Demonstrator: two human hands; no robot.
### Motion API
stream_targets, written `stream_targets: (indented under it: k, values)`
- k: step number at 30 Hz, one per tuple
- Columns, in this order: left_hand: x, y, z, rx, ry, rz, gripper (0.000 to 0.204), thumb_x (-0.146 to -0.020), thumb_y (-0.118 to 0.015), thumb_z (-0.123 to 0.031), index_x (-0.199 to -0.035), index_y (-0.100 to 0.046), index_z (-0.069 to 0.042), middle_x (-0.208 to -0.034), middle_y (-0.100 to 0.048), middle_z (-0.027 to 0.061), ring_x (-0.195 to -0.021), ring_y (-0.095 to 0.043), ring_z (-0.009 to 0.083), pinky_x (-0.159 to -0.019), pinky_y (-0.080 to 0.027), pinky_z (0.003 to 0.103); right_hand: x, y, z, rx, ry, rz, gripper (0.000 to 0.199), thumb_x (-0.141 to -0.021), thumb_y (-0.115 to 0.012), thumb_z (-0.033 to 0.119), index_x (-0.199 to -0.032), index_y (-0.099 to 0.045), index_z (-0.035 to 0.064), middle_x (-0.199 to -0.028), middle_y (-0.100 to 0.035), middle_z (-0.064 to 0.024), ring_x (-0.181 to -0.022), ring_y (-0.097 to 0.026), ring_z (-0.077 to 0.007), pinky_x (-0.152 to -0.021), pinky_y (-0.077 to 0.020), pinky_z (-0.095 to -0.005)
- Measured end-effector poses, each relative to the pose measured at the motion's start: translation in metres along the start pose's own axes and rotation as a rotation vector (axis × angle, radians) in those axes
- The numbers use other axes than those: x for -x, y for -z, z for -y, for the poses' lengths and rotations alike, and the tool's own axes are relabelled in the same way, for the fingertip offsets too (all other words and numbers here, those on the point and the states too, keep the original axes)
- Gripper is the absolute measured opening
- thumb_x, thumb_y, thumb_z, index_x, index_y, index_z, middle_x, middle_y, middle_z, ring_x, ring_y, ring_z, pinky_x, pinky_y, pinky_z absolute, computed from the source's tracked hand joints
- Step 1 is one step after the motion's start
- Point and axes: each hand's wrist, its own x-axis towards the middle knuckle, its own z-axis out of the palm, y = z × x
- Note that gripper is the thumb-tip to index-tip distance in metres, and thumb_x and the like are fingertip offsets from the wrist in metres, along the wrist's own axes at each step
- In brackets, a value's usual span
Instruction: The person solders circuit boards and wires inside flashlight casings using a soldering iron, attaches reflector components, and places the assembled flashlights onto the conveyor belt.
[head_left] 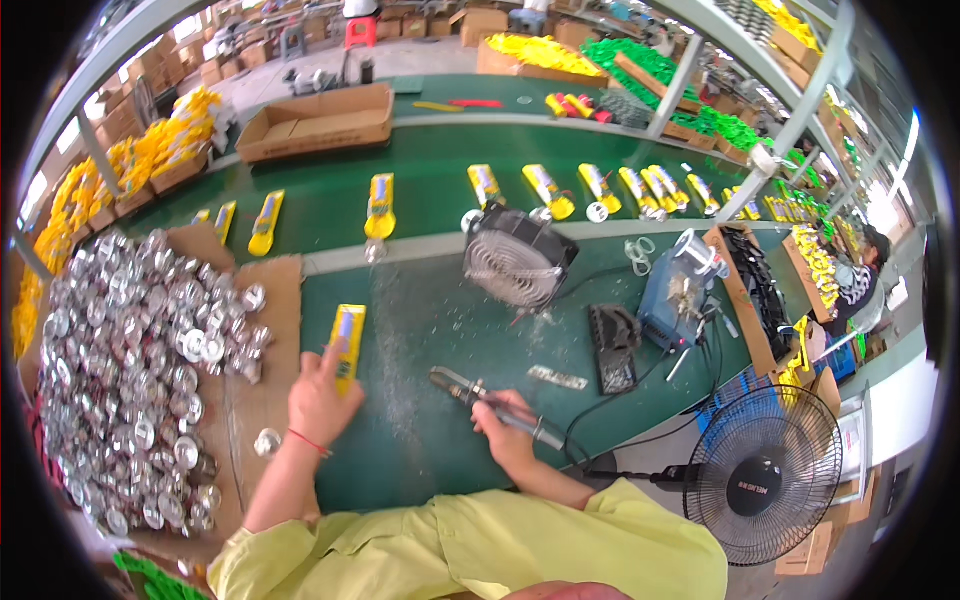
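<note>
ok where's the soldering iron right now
In the head view the soldering iron lies across the green mat right of centre, gripped by the right hand, its tip pointing left toward the yellow flashlight body.

Yellow-green sleeves (480, 545), red wrist string (308, 441)

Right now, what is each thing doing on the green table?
Left hand: open, fingers resting on the yellow flashlight body.
Yellow flashlight body: lying flat on the green table.
Right hand: grip closed on the soldering iron.
Soldering iron: held low, tip pointing left.
Black floor fan: upright.
</note>
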Motion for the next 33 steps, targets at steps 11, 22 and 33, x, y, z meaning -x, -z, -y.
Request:
stream_targets:
  k: [11,22,33]
  values:
    - [0.144,0.035,0.069,-0.288,0.389,-0.53,0.057,-0.066,-0.073,-0.033,-0.11,-0.051,-0.007,-0.102,-0.051,0.0171,-0.091,-0.05,0.0349,-0.077,-0.041,0.044,0.002,0.005,-0.002,0.091,0.142,-0.045,0.017,-0.083,-0.062,0.011,-0.092,-0.054,-0.0012,-0.07,-0.059,-0.0085,-0.054,-0.054,-0.01,-0.05,-0.0443,-0.0206]
    - [0.118,0.028,0.065,0.248,0.555,-0.157,0.04,-0.077,-0.065,-0.024,-0.112,-0.052,-0.01,-0.107,-0.053,0.0158,-0.087,-0.056,0.0322,-0.07,-0.047,0.037,0.005,0.0,-0.005,0.152,0.194,-0.038,0.018,-0.083,-0.062,0.012,-0.093,-0.054,-0.001,-0.07,-0.06,-0.0072,-0.054,-0.054,-0.0089,-0.05,-0.0422,-0.0193]
    - [0.06,0.044,0.077,-0.601,-0.822,0.029,0.016,-0.072,-0.058,-0.016,-0.087,-0.062,-0.012,-0.13,-0.045,-0.0007,-0.121,-0.041,0.0223,-0.093,-0.037,0.04,0.005,0.0,-0.005,0.142,0.168,-0.004,0.021,-0.082,-0.063,0.013,-0.094,-0.054,-0.0028,-0.07,-0.06,-0.0086,-0.055,-0.055,-0.0104,-0.051,-0.0438,-0.0197]
